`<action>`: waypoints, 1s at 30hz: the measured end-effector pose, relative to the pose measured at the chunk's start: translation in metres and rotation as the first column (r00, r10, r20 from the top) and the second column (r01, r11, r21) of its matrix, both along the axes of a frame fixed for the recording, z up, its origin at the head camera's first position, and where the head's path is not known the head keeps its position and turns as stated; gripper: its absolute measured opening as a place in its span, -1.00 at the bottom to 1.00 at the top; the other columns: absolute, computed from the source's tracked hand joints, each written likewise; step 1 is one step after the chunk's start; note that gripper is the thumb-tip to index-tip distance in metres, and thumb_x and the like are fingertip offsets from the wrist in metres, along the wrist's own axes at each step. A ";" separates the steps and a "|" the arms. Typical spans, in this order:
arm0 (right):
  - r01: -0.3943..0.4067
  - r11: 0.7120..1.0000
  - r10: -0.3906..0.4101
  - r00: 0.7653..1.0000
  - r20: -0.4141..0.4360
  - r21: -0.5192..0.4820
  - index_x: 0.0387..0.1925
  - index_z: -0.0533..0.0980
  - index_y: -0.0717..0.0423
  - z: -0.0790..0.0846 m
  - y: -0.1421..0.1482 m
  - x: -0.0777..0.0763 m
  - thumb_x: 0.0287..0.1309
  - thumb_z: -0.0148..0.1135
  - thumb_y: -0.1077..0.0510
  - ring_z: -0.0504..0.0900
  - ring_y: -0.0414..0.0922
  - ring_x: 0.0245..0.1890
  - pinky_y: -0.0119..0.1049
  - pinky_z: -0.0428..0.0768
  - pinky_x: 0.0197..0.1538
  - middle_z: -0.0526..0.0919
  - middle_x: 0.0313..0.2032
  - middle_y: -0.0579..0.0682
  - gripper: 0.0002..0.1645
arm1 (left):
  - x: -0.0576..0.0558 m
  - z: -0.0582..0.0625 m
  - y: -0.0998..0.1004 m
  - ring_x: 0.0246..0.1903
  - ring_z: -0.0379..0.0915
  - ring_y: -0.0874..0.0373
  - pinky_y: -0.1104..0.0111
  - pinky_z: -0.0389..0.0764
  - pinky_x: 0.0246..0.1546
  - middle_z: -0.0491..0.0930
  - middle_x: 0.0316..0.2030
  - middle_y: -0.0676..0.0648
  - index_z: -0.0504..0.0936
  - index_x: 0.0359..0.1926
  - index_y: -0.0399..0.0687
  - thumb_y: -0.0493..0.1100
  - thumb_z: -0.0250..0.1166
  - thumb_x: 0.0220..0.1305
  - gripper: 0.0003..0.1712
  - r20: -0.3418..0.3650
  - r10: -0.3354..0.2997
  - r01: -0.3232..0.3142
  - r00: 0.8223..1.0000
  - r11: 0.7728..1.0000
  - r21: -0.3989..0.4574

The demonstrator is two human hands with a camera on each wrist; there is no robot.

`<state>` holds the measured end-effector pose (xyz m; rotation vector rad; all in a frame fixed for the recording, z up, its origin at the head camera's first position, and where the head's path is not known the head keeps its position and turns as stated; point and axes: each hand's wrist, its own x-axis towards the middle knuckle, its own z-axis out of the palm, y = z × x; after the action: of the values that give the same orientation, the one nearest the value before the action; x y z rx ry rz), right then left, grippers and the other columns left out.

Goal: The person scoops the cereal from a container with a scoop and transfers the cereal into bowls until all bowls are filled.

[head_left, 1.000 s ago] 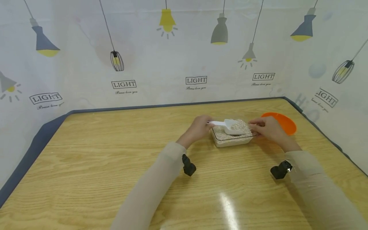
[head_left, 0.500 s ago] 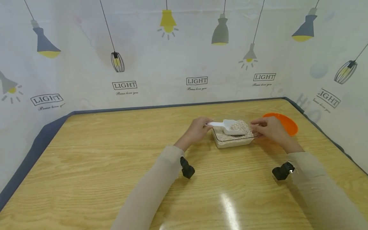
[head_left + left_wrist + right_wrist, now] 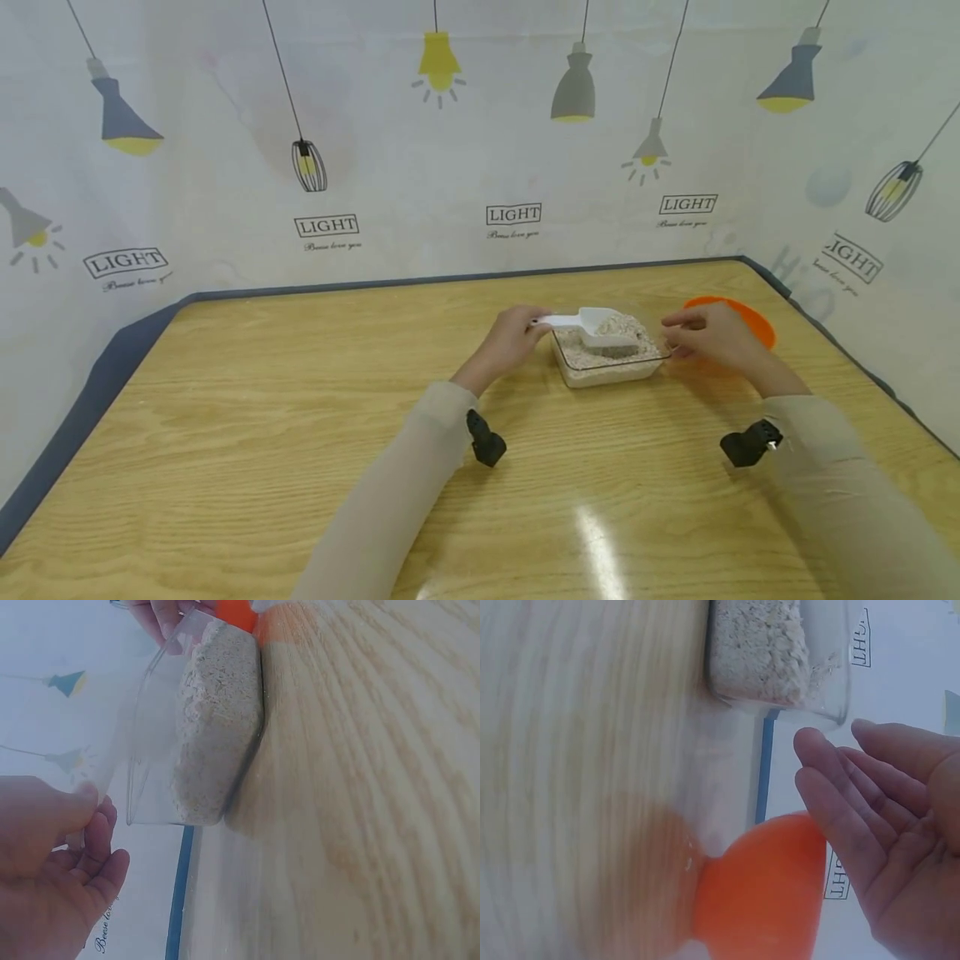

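Flakes (image 3: 577,358) could be spilled from the scoop (image 3: 592,323), held over the clear box (image 3: 609,377) at the surface's (image 3: 300,417) far right, if its handle (image 3: 561,321) — pinched by the left hand (image 3: 510,333) — were twisted. The orange bowl (image 3: 757,892) is partly blocked by the right hand (image 3: 716,333), its fingers (image 3: 847,832) extended, nothing held.

Head view high, forward and down; wrist views low, close, sideways, the clear container (image 3: 154,769) in both.

Left hand (image 3: 45,862) pinching pale handle (image 3: 110,761), clear container (image 3: 150,780) part-filled with flakes (image 3: 221,705), right hand (image 3: 161,615) near far end, orange item (image 3: 237,613) beyond, wood-grain table (image 3: 352,787)
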<state>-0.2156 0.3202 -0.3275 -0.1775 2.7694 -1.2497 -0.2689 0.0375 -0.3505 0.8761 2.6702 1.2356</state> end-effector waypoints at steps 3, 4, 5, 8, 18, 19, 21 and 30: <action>0.005 0.999 -0.005 1.000 0.014 -0.038 0.06 0.33 0.58 0.002 0.006 0.001 0.25 0.09 0.22 0.66 0.00 -0.38 -0.16 0.61 -0.28 0.60 -0.25 0.35 -0.50 | -0.001 0.000 0.000 -0.51 0.27 0.19 0.46 0.32 -0.48 0.56 -0.22 -0.21 0.51 0.08 -0.24 -0.20 0.03 0.36 -0.66 0.014 0.002 -0.002 1.000 1.000 0.018; 0.007 0.999 -0.006 1.000 0.019 -0.053 0.07 0.32 0.58 0.002 0.008 0.001 0.25 0.09 0.21 0.66 -0.01 -0.38 -0.15 0.61 -0.28 0.60 -0.24 0.35 -0.49 | -0.001 0.000 0.000 -0.53 0.26 0.20 0.47 0.32 -0.50 0.56 -0.25 -0.22 0.51 0.07 -0.24 -0.19 0.02 0.37 -0.66 0.021 0.002 -0.003 1.000 1.000 0.028; 0.012 0.999 -0.011 1.000 0.018 -0.053 0.07 0.33 0.57 0.003 0.011 0.001 0.25 0.10 0.19 0.66 -0.02 -0.39 -0.15 0.61 -0.28 0.60 -0.24 0.35 -0.48 | -0.001 0.000 0.000 -0.56 0.24 0.20 0.47 0.30 -0.53 0.55 -0.28 -0.25 0.52 0.07 -0.24 -0.18 0.01 0.37 -0.66 0.029 0.002 -0.003 1.000 0.999 0.037; 0.027 1.000 -0.027 1.000 -0.013 0.002 0.06 0.37 0.52 0.005 0.019 0.002 0.23 0.13 0.11 0.66 -0.01 -0.39 -0.21 0.62 -0.30 0.62 -0.27 0.30 -0.45 | -0.002 0.002 0.001 -0.61 0.21 0.20 0.47 0.28 -0.58 0.54 -0.31 -0.28 0.51 0.07 -0.24 -0.17 0.00 0.38 -0.65 0.041 -0.001 -0.002 0.999 0.998 0.055; 0.073 0.997 -0.073 0.997 -0.033 0.001 0.07 0.35 0.53 0.010 0.043 0.003 0.23 0.14 0.11 0.67 -0.12 -0.44 -0.27 0.62 -0.33 0.63 -0.27 0.28 -0.43 | -0.003 0.009 0.008 -0.37 0.43 0.15 0.46 0.43 -0.38 0.57 -0.19 -0.21 0.52 0.05 -0.27 -0.21 0.03 0.37 -0.68 -0.020 -0.002 0.003 1.000 0.999 0.052; 0.080 0.997 -0.080 0.996 -0.030 -0.005 0.07 0.34 0.53 0.012 0.045 0.004 0.23 0.13 0.11 0.67 -0.13 -0.44 -0.26 0.62 -0.33 0.63 -0.26 0.29 -0.43 | -0.004 0.009 0.009 -0.29 0.47 0.14 0.45 0.46 -0.30 0.57 -0.13 -0.19 0.51 0.07 -0.28 -0.21 0.03 0.37 -0.66 -0.025 -0.003 0.004 1.000 0.999 0.048; 0.093 0.996 -0.093 0.995 -0.022 0.001 0.09 0.33 0.52 0.015 0.048 0.006 0.24 0.13 0.07 0.67 -0.13 -0.43 -0.26 0.62 -0.33 0.62 -0.24 0.29 -0.40 | -0.004 0.010 0.012 -0.20 0.48 0.11 0.40 0.48 -0.21 0.56 -0.09 -0.18 0.51 0.05 -0.29 -0.21 0.03 0.37 -0.66 -0.040 -0.006 0.008 0.999 0.999 0.042; 0.115 0.991 -0.113 0.993 -0.025 0.068 0.12 0.30 0.51 0.025 0.072 0.012 0.28 0.06 0.01 0.66 -0.18 -0.39 -0.28 0.62 -0.32 0.61 -0.19 0.31 -0.36 | -0.006 0.014 0.025 -0.13 0.48 0.12 0.39 0.48 -0.12 0.53 -0.02 -0.14 0.48 0.11 -0.24 -0.17 0.03 0.37 -0.63 -0.056 -0.023 0.025 0.998 0.999 0.047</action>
<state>-0.2034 0.3922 -0.3030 -0.0271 2.8724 -1.1803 -0.2745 0.0625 -0.3368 0.9602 2.6749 1.2930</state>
